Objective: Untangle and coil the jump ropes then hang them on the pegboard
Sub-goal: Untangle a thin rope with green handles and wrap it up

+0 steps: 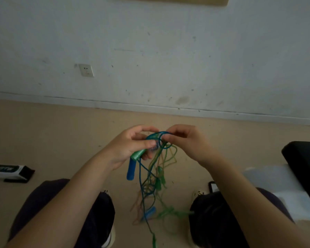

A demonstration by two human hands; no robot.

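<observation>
A tangle of jump ropes [155, 178] in blue, green and orange cord hangs between my knees down to the floor. My left hand [131, 145] grips a green handle [138, 154] and a blue handle [132, 170] together, its thumb pressing on the knot. My right hand [184, 142] pinches a blue cord loop [159, 134] at the top of the tangle. A second blue handle [149, 213] lies on the floor below. A strip of the tan pegboard [170, 0] shows at the top edge of the wall.
My two knees in dark trousers [208, 217] frame the ropes. A white and black box [9, 172] lies on the floor at left. A black object on white sheeting [304, 163] sits at right, a phone [213, 187] beside it. A wall socket [86, 70] is ahead.
</observation>
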